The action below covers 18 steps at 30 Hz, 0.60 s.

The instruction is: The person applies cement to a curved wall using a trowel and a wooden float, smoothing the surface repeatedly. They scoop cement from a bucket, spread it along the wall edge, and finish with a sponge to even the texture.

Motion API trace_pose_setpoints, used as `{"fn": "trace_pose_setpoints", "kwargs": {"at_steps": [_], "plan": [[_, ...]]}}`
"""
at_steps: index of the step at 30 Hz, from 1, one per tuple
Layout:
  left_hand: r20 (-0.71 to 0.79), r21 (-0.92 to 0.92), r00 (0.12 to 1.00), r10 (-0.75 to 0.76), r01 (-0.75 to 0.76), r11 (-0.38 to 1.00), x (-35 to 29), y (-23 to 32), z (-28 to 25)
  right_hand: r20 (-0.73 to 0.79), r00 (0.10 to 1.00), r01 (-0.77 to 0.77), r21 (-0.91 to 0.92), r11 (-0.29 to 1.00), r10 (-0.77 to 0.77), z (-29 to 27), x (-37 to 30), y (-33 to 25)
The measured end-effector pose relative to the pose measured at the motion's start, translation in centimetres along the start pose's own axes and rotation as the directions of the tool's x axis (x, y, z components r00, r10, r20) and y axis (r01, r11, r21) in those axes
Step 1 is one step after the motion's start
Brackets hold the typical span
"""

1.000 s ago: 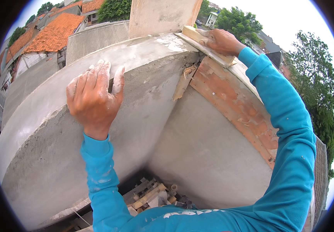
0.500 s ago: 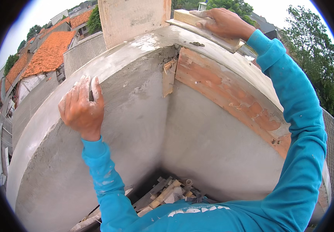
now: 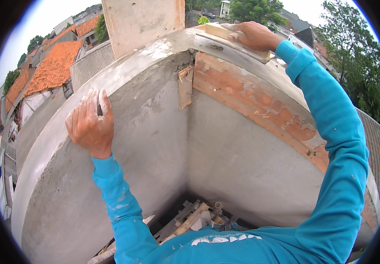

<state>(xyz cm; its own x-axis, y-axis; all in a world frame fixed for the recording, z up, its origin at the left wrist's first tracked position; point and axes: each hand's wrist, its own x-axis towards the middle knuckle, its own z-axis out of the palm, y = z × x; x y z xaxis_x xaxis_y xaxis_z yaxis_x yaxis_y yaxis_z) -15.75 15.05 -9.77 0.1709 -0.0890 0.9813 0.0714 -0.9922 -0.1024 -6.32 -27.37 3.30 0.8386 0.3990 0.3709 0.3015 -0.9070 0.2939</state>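
Observation:
My right hand grips the handle of a wooden plastering float, whose flat blade lies along the top of the right-hand wall near the corner. My left hand rests over the top edge of the left-hand grey plastered wall, holding nothing. Its fingers stretch forward, dusted white, and the thumb stands apart. Under the float, a long board with patchy orange and grey faces is set along the right wall's upper edge. A short wood piece sits upright at the inner corner beside it.
A pale upright pillar rises behind the corner. Wood scraps and rubble lie low between the walls. A small mortar lump sits near the float. Beyond the walls are tiled roofs and trees, well below.
The float has moved slightly along the wall top, toward the corner and mortar lump, with my right hand on it. The whole view has shifted a little. My left hand stays on the edge.

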Motion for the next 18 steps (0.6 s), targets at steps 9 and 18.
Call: {"fn": "trace_pose_setpoints", "kwargs": {"at_steps": [9,18], "plan": [[-0.021,0.030,1.000,0.022,-0.021,0.999,0.1,0.4,0.1,0.100,0.995,-0.025,-0.024,0.999,0.027,1.8,2.5,-3.8],[0.019,0.018,1.000,0.010,-0.010,1.000,-0.4,-0.9,0.2,0.046,0.999,0.004,0.095,0.995,-0.009,-3.4,-13.6,-0.3]]}}
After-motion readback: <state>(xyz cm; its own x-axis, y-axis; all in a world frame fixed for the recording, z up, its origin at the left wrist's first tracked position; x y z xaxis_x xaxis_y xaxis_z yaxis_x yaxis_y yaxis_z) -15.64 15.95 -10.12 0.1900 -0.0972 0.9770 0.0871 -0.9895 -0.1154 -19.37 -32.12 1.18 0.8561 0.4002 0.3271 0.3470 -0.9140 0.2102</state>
